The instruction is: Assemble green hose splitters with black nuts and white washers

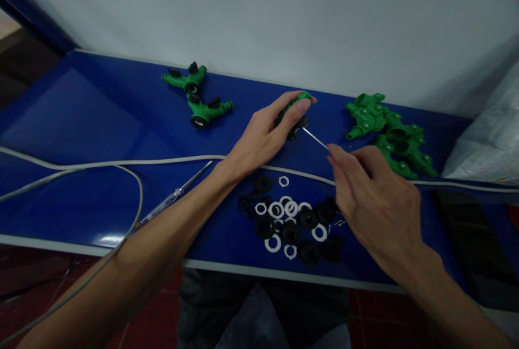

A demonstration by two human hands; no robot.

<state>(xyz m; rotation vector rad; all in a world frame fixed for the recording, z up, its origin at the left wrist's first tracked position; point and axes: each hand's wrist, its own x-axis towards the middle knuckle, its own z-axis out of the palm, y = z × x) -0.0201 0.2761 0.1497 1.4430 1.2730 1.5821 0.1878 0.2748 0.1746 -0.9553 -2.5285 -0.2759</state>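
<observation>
My left hand [279, 119] is wrapped round a green plastic hose splitter [305, 96] with a black part [297, 129] on its near side, just above the blue table. Most of the splitter is hidden by my fingers. In my right hand [371, 195] is a screwdriver, its handle covered by the palm. Its thin metal shaft [315, 137] points up and left, and the tip meets the black part. Below my hands lie several white rings [276, 210] and black ring-shaped caps [290, 233], with a few tiny screws [339, 223] beside them.
Two green splitters with black knobs [208, 111] lie at back left, and a pile of green splitter bodies [367, 113] at back right. A white cable [174, 162] crosses the blue table [101, 116]. A clear-handled screwdriver [174, 195] lies by my left forearm; a plastic bag [486, 138] stands right.
</observation>
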